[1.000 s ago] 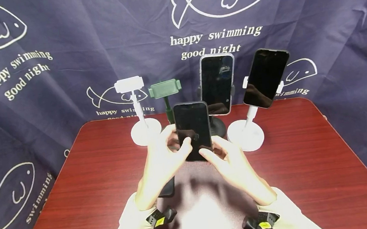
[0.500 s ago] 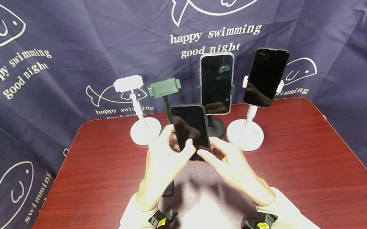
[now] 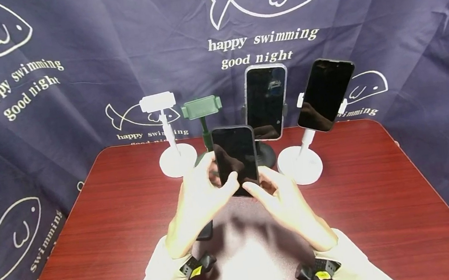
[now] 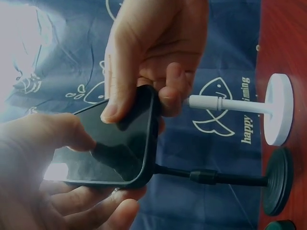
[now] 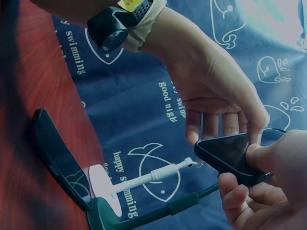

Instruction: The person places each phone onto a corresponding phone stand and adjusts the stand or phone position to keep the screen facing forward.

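A dark smartphone [image 3: 234,152] is held upright above the table by both hands, its screen black. My left hand [image 3: 198,204] grips its left side, thumb over the lower screen and fingers behind. With its thumb at the bottom edge, my right hand [image 3: 288,202] pinches the lower right corner. The left wrist view shows both thumbs on the glass of the smartphone [image 4: 124,148]. Just behind it stands a green phone stand [image 3: 202,108] with its clamp bare; the smartphone covers part of its pole.
A white phone stand [image 3: 158,103] stands left of the green one. To the right, one phone [image 3: 267,102] sits on a black-based stand and another phone [image 3: 326,95] tilts on a white stand. A further phone [image 5: 60,163] lies on the red table [image 3: 385,213], partly under my left arm.
The faint logo on the held smartphone's screen is gone, leaving it dark. The smartphone dipped slightly left and came back. My left thumb has shifted a little right and down.
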`<action>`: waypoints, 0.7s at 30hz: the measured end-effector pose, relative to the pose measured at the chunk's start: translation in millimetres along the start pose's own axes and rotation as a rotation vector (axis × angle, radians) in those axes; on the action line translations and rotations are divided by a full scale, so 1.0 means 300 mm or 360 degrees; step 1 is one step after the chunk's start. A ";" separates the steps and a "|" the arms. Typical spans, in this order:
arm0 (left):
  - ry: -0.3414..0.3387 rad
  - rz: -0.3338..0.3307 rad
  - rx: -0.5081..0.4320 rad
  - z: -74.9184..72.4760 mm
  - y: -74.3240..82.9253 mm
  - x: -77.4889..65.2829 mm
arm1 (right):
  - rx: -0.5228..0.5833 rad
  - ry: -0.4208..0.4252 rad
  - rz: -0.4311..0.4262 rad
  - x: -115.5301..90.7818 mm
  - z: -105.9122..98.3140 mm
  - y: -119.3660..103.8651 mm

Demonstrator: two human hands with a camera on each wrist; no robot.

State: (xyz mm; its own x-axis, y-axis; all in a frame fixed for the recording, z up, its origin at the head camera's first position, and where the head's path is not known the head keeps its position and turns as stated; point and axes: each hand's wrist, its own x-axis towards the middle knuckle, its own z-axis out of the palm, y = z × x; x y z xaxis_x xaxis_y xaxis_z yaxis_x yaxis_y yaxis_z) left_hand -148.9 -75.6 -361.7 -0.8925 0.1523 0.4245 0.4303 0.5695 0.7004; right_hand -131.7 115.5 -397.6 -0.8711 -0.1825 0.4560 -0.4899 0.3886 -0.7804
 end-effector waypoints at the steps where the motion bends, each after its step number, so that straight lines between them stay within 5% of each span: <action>1: -0.0004 0.0029 -0.0023 0.000 -0.003 0.001 | 0.0011 -0.0001 0.0014 -0.001 0.001 0.002; 8: -0.0086 0.0135 -0.0263 -0.020 -0.003 0.000 | 0.0101 0.0006 0.0060 0.001 -0.003 0.002; 13: -0.0190 0.0035 -0.0525 -0.041 0.009 0.004 | 0.0252 0.0001 0.0106 0.002 -0.009 -0.008; 21: -0.0138 -0.0022 -0.0542 -0.061 0.002 -0.003 | 0.0333 -0.0126 0.0098 -0.009 -0.007 -0.017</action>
State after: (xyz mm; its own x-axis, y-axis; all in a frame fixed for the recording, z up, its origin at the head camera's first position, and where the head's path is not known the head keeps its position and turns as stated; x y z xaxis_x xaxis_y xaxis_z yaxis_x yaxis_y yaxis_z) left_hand -145.4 -90.2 -351.1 -0.9004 0.2229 0.3735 0.4254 0.2719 0.8632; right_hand -126.7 115.9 -394.0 -0.8954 -0.2378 0.3764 -0.4253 0.2068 -0.8811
